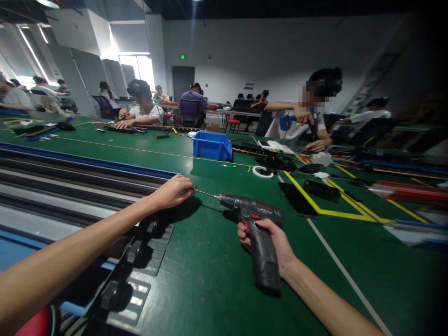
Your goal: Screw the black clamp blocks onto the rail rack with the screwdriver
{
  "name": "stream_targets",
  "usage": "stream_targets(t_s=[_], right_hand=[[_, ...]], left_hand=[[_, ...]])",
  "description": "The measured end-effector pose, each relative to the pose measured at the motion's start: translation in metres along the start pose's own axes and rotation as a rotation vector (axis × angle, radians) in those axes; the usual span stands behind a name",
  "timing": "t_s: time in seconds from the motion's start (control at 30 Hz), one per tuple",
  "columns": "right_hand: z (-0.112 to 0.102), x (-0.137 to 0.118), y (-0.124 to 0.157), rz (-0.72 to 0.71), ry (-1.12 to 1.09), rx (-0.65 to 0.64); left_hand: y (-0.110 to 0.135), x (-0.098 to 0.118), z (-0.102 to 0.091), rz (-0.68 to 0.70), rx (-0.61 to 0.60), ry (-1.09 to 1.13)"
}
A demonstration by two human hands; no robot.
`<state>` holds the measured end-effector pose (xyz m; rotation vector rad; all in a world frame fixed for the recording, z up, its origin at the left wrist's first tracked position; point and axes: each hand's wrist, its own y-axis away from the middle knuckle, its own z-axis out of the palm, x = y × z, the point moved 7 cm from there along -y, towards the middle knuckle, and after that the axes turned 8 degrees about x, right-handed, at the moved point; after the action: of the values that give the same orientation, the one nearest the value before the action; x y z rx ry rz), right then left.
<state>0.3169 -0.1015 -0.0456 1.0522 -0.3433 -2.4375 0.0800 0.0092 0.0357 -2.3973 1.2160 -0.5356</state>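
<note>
My right hand [278,240] grips a black cordless drill [264,249] by its handle, with fingers at the red trigger. A long thin driver bit [207,192] sticks out of the chuck toward the left. At the bit's tip, my left hand [177,190] has its fingertips pinched together; whatever lies between them is too small to make out. Long black and silver rails [87,186] lie beneath and beside my left forearm. Slotted black brackets with dark knobs [140,294] line the near end of the rails.
A blue bin [212,145] stands beyond the drill on the green table [196,280]. A white tape roll [262,172] and a dark flat phone-like slab [297,199] lie to its right. Across the table, one person [297,112] holds a blue tool; another person [140,107] works farther left.
</note>
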Motion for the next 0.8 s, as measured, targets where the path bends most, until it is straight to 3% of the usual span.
stream_targets(t_s=[0.8], right_hand=[[-0.0001,0.0003,-0.0005,0.006,0.01,-0.017]], left_hand=[[0.0011,0.0035,-0.0001,0.037,-0.024,-0.057]])
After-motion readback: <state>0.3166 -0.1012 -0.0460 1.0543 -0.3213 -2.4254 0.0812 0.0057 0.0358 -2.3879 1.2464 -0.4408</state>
